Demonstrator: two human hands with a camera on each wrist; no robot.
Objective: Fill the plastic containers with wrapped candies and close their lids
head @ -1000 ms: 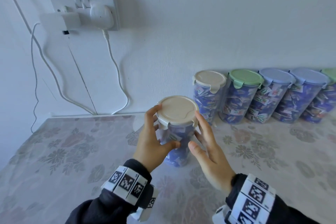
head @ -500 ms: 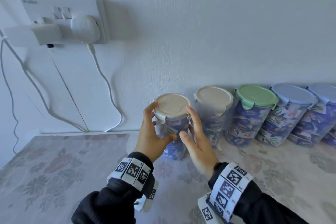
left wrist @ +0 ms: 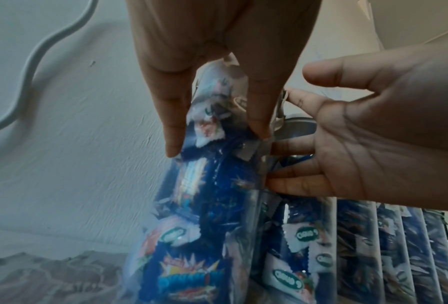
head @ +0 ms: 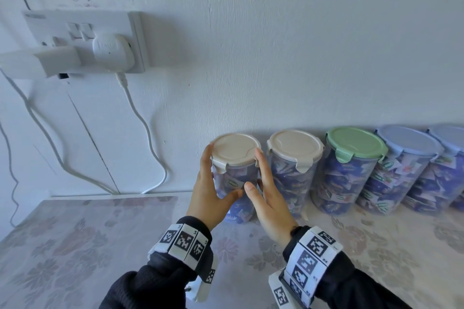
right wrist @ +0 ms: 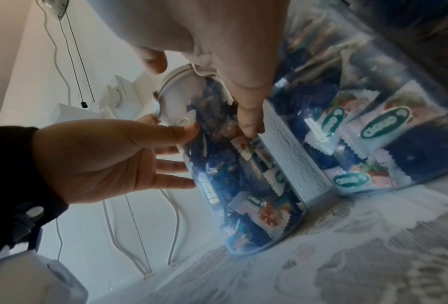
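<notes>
Against the wall at the back edge of the table [head: 75,246], the filled container [head: 234,183] stands upright at the left end of the row, its beige lid [head: 234,149] clipped down. The left hand [head: 208,198] cups its side, fingers and thumb curved round the wall; the right hand [head: 270,202] lies with straight fingers in the gap beside the neighbouring beige-lidded container [head: 293,173]. To finish well, I judge both hands should slide it flush to that neighbour, keep it upright, then let go gently without knocking the row.
</notes>
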